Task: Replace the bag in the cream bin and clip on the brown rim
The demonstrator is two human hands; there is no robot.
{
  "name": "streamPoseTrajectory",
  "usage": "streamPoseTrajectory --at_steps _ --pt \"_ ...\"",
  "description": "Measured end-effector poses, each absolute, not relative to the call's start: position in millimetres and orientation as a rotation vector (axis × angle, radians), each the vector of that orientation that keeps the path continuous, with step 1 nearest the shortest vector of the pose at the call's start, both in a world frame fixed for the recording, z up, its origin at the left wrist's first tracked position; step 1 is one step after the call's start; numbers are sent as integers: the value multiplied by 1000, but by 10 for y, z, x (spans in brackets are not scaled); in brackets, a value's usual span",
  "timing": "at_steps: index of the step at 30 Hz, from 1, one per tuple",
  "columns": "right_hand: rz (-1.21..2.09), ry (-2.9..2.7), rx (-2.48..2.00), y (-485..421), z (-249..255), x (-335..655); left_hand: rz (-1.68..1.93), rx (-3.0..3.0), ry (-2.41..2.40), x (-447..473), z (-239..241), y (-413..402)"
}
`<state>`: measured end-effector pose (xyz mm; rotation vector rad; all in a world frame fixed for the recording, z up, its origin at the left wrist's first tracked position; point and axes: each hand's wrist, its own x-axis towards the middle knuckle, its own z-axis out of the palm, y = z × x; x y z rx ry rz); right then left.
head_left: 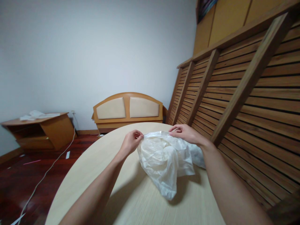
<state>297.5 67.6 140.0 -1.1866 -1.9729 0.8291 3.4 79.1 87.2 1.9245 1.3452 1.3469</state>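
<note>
A crumpled, whitish translucent plastic bag [161, 159] is held up over the round pale table [98, 175], its lower corner hanging toward me. My left hand [131, 142] pinches the bag's upper left edge between thumb and fingers. On the far side, the thumb and fingertips of my right hand [185, 132] close on the upper right edge. Something cream-coloured and bunched shows through the thin plastic; I cannot tell what it is. Partly hidden behind the bag and my right wrist lies another whitish bundle [198, 154].
A slatted wooden frame [234, 109] leans along the right side. Beyond the table stands a headboard [127, 109] with two cream panels. At left, a low wooden cabinet [53, 131] bears white sheets [35, 115], and a pale cable [50, 168] crosses the dark red floor.
</note>
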Motion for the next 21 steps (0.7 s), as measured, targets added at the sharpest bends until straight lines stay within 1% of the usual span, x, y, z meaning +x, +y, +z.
streamPoseTrajectory --at_steps 4,6,13,21 --pt "1042 -1735 -1138 798 1290 2987 1308 1940 1366 34 848 794" --pt "1093 -1617 -1110 888 1205 2992 1297 1939 1387 31 845 794" --pt "1133 -1476 -1081 1087 1007 3047 1256 1915 1476 -9 778 855" --pt "996 -1456 -1134 1209 835 3013 1152 1928 1568 -49 716 896"
